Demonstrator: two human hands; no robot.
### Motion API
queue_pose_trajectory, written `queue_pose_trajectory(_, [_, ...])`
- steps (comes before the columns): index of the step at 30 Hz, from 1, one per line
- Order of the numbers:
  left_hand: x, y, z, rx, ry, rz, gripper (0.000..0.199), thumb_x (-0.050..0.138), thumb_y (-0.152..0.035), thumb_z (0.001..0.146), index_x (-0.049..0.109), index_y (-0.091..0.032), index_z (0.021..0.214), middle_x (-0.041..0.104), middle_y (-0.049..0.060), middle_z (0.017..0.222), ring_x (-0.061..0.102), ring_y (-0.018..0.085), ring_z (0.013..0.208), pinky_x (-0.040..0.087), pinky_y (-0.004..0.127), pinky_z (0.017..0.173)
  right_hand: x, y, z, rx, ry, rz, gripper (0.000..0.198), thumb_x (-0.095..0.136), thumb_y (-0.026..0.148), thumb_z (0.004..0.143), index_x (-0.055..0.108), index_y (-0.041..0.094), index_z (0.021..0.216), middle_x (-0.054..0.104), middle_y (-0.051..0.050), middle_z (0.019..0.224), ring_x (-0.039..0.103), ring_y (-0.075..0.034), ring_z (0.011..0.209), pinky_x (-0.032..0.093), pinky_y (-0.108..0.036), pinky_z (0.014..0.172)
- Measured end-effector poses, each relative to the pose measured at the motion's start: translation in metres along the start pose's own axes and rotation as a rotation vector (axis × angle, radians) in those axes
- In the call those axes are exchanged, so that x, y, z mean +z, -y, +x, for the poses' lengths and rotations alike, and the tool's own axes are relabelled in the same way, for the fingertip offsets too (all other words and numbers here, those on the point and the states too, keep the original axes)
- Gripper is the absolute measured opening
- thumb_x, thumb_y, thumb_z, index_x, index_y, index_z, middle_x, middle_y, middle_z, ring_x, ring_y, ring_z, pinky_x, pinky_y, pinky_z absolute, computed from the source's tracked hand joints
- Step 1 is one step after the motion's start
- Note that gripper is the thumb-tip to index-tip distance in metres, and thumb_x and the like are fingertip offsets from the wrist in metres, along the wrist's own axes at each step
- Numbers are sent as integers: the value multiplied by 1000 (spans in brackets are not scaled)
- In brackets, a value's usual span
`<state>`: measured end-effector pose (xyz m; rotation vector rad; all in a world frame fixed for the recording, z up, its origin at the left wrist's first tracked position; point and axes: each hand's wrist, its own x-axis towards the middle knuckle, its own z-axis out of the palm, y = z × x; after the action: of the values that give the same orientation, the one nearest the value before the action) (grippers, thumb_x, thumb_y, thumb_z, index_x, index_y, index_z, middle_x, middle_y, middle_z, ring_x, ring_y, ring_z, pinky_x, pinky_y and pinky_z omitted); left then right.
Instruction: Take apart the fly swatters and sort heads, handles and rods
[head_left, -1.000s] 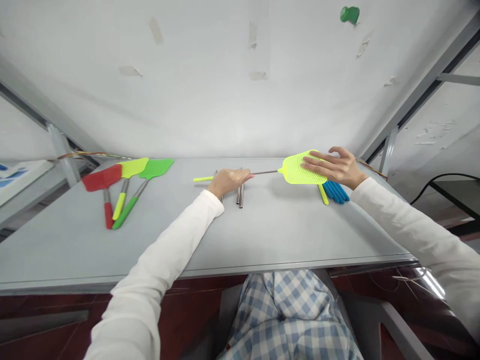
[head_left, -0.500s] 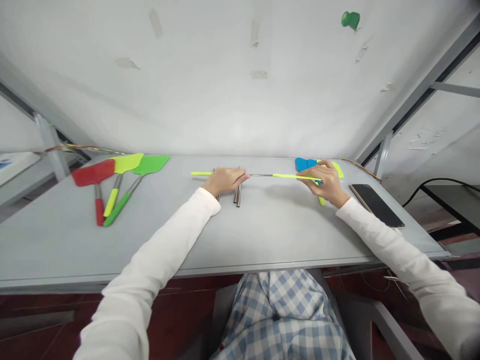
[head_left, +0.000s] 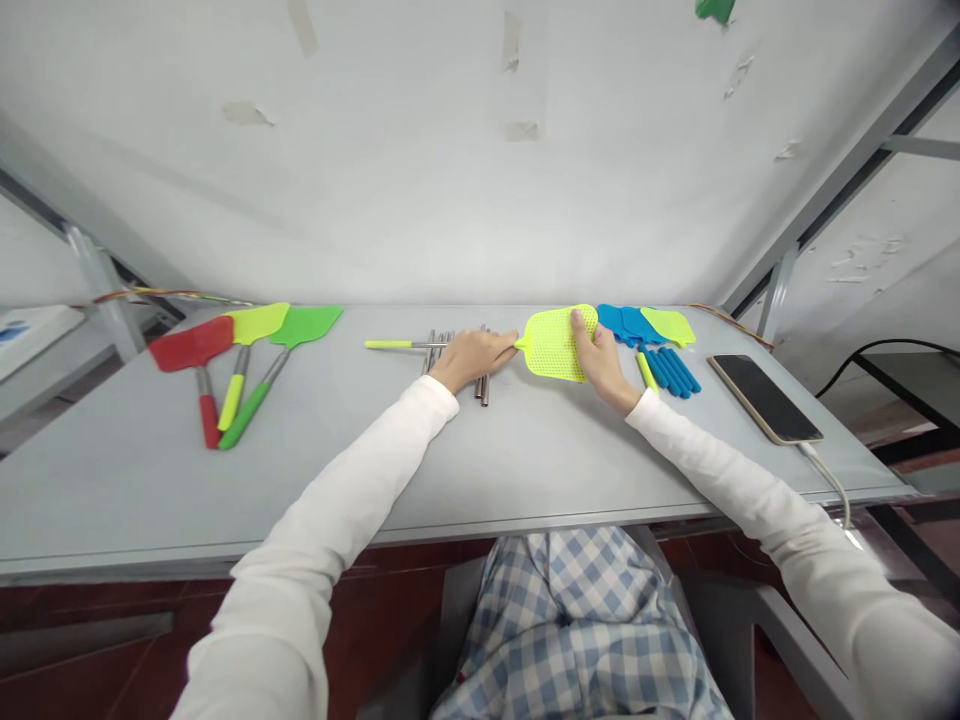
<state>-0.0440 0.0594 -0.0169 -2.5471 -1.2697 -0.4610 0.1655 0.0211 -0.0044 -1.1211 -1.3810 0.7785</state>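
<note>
My left hand (head_left: 478,358) is closed around the metal rod of a fly swatter, whose yellow handle (head_left: 388,345) sticks out to the left. Its fingertips meet the neck of a yellow perforated swatter head (head_left: 553,345), turned with its broad face toward me. My right hand (head_left: 602,368) grips that head by its right edge, thumb on the near face. Several metal tubes (head_left: 484,388) lie on the table under and beside my left hand. The rod's middle is hidden by my fingers.
Red (head_left: 196,345), yellow (head_left: 255,322) and green (head_left: 309,325) swatters lie at the left. To the right are blue swatter heads (head_left: 630,322), another yellow head (head_left: 670,326), several blue handles (head_left: 673,372), a yellow handle (head_left: 646,372) and a phone (head_left: 763,397) with a cable.
The yellow swatter head has turned from edge-on to broad face toward me. It now meets my left fingers, and my right hand has moved left with it.
</note>
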Motion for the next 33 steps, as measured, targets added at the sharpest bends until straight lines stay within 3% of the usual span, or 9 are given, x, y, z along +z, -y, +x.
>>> queue_pose_trajectory(8, [14,23,2,42,-77,80,43,37,-45,96,64,-17,77,66,10,62,63,19,56,33,27,49,10,12,-26,-164,-71,-202,58,40,72,86,29,22,60,30,3,57,29,-9,53,22,-26,48])
queue_pose_trajectory(12, [15,27,2,37,-153,52,59,23,-53,98,62,-16,73,64,10,59,60,17,53,31,27,48,-16,22,-23,-214,-183,-299,61,43,74,84,29,22,56,29,3,54,28,-9,51,21,-27,47])
queue_pose_trajectory(14, [14,36,-1,-12,-222,47,62,17,-52,99,61,-17,72,62,9,56,59,16,52,30,26,48,-45,33,-15,-249,-344,-325,61,44,75,83,29,23,56,28,4,52,26,-8,49,19,-28,46])
queue_pose_trajectory(17, [12,48,-5,-68,-293,67,64,14,-50,100,58,-17,67,57,7,49,55,14,48,27,27,47,-93,52,-2,-446,-763,-219,54,34,71,89,25,25,61,30,3,55,30,-10,49,27,-30,48])
queue_pose_trajectory(20, [11,47,-5,-35,-295,77,65,14,-51,99,57,-18,64,55,6,47,50,13,44,24,27,47,-121,58,3,-390,-677,-220,53,40,70,87,38,23,63,42,0,59,43,-11,53,38,-31,52])
queue_pose_trajectory(23, [11,41,-6,-13,-306,75,64,14,-49,100,57,-19,63,55,5,47,48,13,43,22,28,47,-130,47,8,-260,-514,-296,54,42,69,87,49,19,66,50,-2,60,48,-11,54,39,-29,52])
queue_pose_trajectory(26, [10,39,-10,3,-296,71,59,18,-46,100,58,-19,66,60,6,51,51,13,46,21,27,47,-138,31,24,-251,-446,-414,52,39,61,92,58,14,79,61,-8,72,54,-13,62,41,-29,57])
queue_pose_trajectory(30, [10,40,-14,-2,-243,69,51,25,-41,99,61,-19,69,66,7,60,56,15,51,22,27,48,-159,26,58,-255,-512,-777,34,44,38,97,60,7,99,68,-18,94,61,-16,81,39,-31,70])
queue_pose_trajectory(33, [9,42,-17,-33,-195,64,46,32,-40,97,62,-19,70,67,8,62,57,16,54,22,28,50,-182,29,85,-160,-389,-955,44,47,35,94,51,1,123,69,-21,101,60,-14,80,35,-33,68])
